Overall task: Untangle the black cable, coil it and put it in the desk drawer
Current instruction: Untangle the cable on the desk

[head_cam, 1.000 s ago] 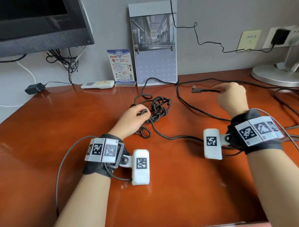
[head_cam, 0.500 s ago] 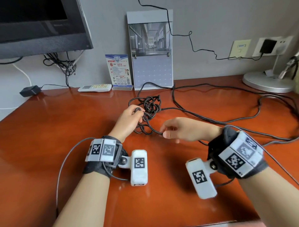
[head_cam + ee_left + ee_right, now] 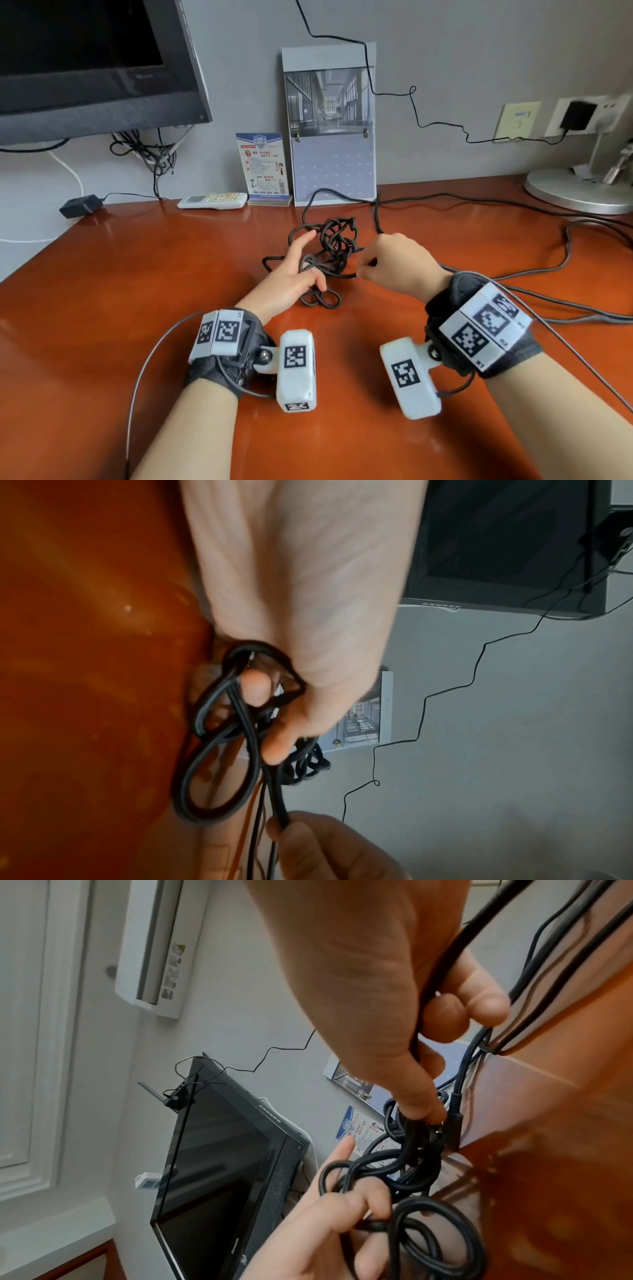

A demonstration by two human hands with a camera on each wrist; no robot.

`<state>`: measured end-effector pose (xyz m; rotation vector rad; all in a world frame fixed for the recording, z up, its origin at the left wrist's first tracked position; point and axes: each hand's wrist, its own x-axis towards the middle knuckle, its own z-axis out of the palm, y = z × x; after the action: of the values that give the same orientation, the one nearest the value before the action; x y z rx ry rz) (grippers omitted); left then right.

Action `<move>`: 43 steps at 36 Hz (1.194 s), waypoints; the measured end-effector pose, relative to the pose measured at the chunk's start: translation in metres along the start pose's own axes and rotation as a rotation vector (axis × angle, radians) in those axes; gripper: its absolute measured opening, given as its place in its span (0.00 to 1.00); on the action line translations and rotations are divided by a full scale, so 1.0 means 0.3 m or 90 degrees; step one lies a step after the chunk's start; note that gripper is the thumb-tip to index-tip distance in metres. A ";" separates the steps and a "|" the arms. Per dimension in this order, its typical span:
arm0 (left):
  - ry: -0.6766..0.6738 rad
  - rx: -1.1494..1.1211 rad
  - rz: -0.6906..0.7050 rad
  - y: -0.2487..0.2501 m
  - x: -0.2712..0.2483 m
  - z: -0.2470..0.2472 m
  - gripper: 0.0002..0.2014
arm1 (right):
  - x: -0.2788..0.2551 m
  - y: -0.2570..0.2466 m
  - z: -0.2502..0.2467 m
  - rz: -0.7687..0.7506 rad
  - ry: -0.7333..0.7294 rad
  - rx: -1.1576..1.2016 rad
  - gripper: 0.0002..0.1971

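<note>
The black cable (image 3: 337, 245) lies in a knotted tangle on the red-brown desk (image 3: 137, 308), mid-desk, with long strands trailing right. My left hand (image 3: 310, 270) grips loops at the tangle's near side, its index finger pointing straight out. In the left wrist view its fingers hook through the cable loops (image 3: 219, 764). My right hand (image 3: 363, 269) pinches a strand just right of the knot. In the right wrist view the cable (image 3: 441, 969) runs through its palm, and the right hand (image 3: 424, 1115) has its fingertips at the knot. No drawer is in view.
A monitor (image 3: 85, 68) stands at the back left. A calendar (image 3: 330, 137), an info card (image 3: 263, 168) and a white remote (image 3: 212, 201) line the wall. A lamp base (image 3: 579, 192) and more cables (image 3: 565, 246) occupy the right side.
My right hand left the cable's plug end at the far right and came in to pinch a strand at the tangle. My left index finger straightened while that hand kept its hold.
</note>
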<state>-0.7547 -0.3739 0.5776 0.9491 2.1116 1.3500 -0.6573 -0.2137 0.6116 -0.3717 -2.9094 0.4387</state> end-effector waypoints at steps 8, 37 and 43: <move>0.035 -0.123 -0.028 0.021 0.012 0.038 0.28 | 0.041 -0.017 0.028 -0.024 0.072 0.121 0.08; 0.211 0.477 0.024 0.171 -0.001 -0.008 0.10 | 0.070 0.020 0.130 -0.110 0.045 0.297 0.09; 0.215 0.734 0.056 0.230 0.029 0.021 0.11 | 0.070 0.013 0.126 -0.148 0.082 0.287 0.09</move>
<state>-0.7352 -0.3444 0.6376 1.2528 3.1814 0.1810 -0.6843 -0.2145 0.5775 0.0059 -2.5829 0.9609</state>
